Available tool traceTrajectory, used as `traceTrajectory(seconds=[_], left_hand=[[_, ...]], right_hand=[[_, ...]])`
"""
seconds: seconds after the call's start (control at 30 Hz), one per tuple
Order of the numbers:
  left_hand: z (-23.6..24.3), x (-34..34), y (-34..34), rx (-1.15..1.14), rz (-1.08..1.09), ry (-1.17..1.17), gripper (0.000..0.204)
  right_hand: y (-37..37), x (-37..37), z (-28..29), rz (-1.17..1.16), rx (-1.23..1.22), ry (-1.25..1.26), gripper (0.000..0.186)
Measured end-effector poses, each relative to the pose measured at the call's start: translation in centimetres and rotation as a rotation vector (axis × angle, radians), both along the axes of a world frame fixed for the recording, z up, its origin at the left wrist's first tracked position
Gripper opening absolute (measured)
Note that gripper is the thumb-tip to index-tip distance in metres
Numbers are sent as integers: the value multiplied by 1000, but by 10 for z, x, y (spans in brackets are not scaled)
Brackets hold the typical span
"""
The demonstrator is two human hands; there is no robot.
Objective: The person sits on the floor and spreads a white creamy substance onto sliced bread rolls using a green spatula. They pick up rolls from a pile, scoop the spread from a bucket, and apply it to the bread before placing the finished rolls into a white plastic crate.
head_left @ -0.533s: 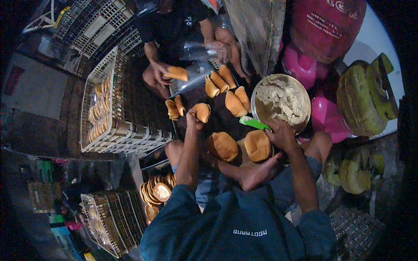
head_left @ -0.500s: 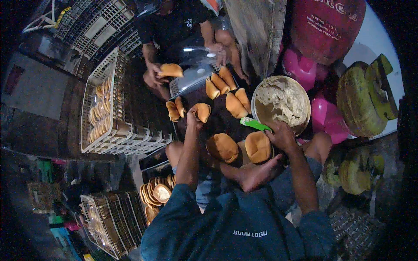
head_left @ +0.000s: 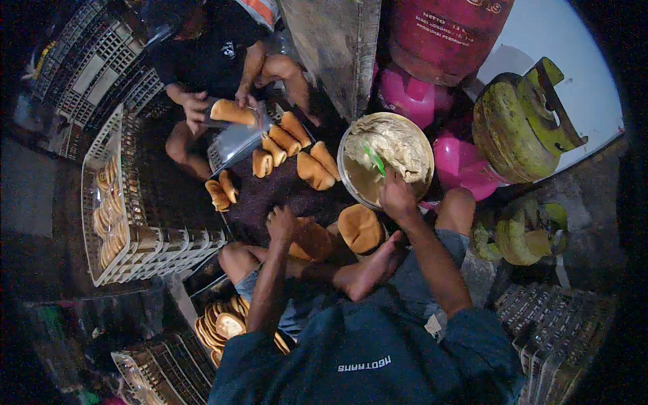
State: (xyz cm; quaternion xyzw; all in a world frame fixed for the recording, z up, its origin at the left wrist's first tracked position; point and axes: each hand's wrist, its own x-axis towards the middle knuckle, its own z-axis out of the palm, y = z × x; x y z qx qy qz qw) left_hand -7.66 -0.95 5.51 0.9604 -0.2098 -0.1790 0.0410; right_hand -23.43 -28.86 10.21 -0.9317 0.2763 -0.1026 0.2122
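My right hand is closed around a green spatula, whose blade is in the pale cream inside a round tub. My left hand holds nothing, its fingers loosely bent and apart beside a round flat bread; whether they touch it is unclear. Another round bread lies right of that one, near my foot. Ahead, several folded breads lie on the dark work surface, one folded bread at the near end of a row. Two more folded breads lie at the left.
Across from me, a person handles a folded bread and clear plastic above a clear container. Plastic crates with breads stand left. More breads are stacked by my left side. Gas cylinders stand right.
My left hand has let go of a folded bread at the row's near end and drawn back toward the round bread. My right hand has moved the spatula into the cream. The view has shifted.
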Motion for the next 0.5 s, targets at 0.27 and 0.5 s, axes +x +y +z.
traceTrajectory(seconds=[0.27,0.5], left_hand=[[-87,-71,13,172,-169,-412,54],[-125,-79,15,124,-333,-696,55]], right_hand=[[18,44,-8,21,46,108,35],[13,44,-25,-110,1171,-14,30]])
